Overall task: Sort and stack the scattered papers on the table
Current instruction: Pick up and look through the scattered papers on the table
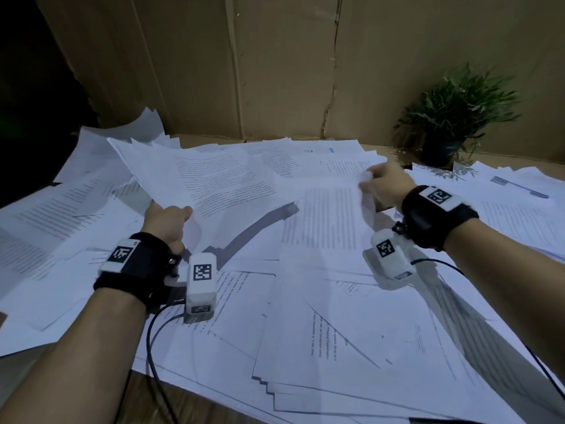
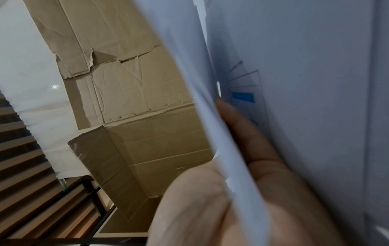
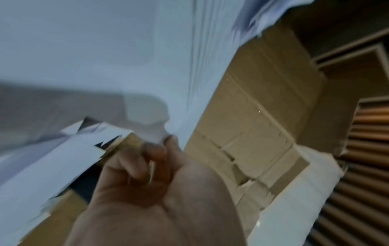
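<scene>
Left hand: the left hand (image 1: 167, 220) gripped a lifted sheaf of papers (image 1: 208, 175) at its near corner, thumb on top and fingers (image 2: 242, 133) underneath, as the left wrist view showed.
Right hand: the right hand (image 1: 383, 185) pinched the edge of a printed sheet (image 1: 324, 218), fingertips (image 3: 155, 149) curled onto the paper; that view was blurred.
Lifted sheaf: it was raised off the pile and tilted, its far corner pointing up and to the left, casting a dark shadow on the sheets below.
Scattered papers: loose printed pages (image 1: 336, 332) covered nearly the whole table, overlapping at many angles; several near the front edge were fanned in a rough stack (image 1: 305, 390).
In the way: the raised sheaf hid the pages behind it, and both wrist cameras were largely blocked by paper.
Wrist gear: each wrist wore a black band (image 1: 434, 218) with a white marked block (image 1: 200, 283); black cables (image 1: 149, 347) trailed over the papers toward the person.
Plant: a small green plant in a dark pot (image 1: 443, 148) stood at the far right, with paper just beside its base.
Surface: a wooden table (image 1: 189, 405), showing only at the near edge.
Room: brown cardboard sheets (image 1: 275, 71) stood upright behind the table; the light was dim; slatted wood panelling (image 2: 25, 174) showed in the wrist views.
</scene>
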The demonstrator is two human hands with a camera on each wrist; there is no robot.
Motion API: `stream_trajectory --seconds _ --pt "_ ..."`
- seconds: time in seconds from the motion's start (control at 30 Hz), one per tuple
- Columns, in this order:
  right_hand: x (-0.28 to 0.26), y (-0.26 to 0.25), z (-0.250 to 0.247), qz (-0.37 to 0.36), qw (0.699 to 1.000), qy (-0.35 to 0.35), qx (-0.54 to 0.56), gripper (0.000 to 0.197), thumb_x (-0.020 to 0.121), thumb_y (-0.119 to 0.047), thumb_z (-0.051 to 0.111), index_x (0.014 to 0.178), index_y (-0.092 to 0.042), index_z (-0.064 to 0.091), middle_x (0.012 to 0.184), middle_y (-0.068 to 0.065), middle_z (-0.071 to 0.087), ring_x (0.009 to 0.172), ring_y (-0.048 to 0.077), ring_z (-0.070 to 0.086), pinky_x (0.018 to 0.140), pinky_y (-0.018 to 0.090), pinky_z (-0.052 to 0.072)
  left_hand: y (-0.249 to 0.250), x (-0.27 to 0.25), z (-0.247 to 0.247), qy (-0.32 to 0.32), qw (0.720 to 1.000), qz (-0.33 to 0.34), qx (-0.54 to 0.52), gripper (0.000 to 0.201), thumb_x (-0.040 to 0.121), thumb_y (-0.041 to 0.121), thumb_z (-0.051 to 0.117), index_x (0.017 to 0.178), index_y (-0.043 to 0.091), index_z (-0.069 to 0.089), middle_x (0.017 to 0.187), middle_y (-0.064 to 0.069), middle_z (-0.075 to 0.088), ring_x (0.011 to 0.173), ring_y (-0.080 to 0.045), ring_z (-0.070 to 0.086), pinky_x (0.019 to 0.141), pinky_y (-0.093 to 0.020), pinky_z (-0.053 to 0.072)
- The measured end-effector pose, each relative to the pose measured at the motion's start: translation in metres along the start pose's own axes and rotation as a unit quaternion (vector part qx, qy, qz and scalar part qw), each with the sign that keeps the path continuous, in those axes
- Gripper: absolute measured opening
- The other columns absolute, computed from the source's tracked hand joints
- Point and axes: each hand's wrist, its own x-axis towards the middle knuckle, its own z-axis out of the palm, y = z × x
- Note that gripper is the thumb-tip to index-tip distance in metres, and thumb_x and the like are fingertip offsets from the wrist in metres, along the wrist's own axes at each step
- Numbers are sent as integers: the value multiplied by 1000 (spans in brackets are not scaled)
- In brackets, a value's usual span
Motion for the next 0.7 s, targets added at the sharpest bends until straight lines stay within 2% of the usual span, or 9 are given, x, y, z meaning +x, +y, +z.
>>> stream_trajectory --seconds 0.03,0.07,0.13,0.17,0.3,0.4,0.5,0.63,0.7 --pt "1 7 -10 6 997 69 31 10 85 -5 58 76 -3 63 69 10 53 65 23 51 59 35 43 2 -2 -2 7 997 37 62 55 90 19 61 139 12 38 141 -5 50 133 -24 42 103 -20 31" --pt "0 13 -20 18 989 130 72 11 83 -6 55 75 -4 61 67 10 51 61 23 49 54 34 40 3 3 0 14 1000 18 -5 53 91 18 60 140 13 38 139 -3 52 132 -24 43 102 -22 33" --pt "-5 24 -34 44 968 206 138 13 86 -6 50 85 -6 63 68 12 55 52 25 54 47 30 40 2 6 2 2 949 -53 -310 45 96 9 56 139 9 44 133 -4 57 121 -27 52 92 -27 44" --pt "-9 28 -36 53 961 215 163 15 90 -5 48 92 -8 63 71 12 57 52 23 58 44 28 41 3 3 5 20 947 -36 -319 44 96 2 54 138 7 46 133 -9 58 119 -30 55 91 -30 46" --pt "-17 45 -29 90 947 197 239 16 94 -3 50 104 -10 60 78 7 58 57 19 64 45 26 42 -1 5 9 5 958 21 -287 45 93 -7 56 137 0 46 133 -21 56 103 -26 57 89 -35 44" --pt "-21 52 -24 112 932 176 298 13 97 -2 51 105 -7 59 79 9 57 59 20 60 47 27 44 3 -3 7 -45 957 40 -284 36 97 -1 53 132 8 53 126 -8 61 105 -24 56 89 -33 42" --pt "-22 53 -19 131 912 169 350 11 99 -5 53 107 -8 60 78 13 56 55 21 54 46 27 46 6 -9 7 -67 956 54 -281 34 100 2 50 132 13 55 120 -1 62 108 -22 56 76 -24 44" --pt "-23 52 -15 145 894 150 396 17 100 -6 53 114 -8 61 79 12 57 55 19 51 66 38 50 8 -11 8 -75 955 69 -280 34 100 3 49 132 15 55 119 1 61 105 -19 56 64 -15 39" --pt "-25 49 -14 143 894 138 402 17 101 -5 53 116 -6 59 83 12 58 58 17 53 56 29 47 7 -9 8 -76 954 69 -282 33 100 5 51 131 16 57 119 2 63 106 -19 57 65 -16 40"
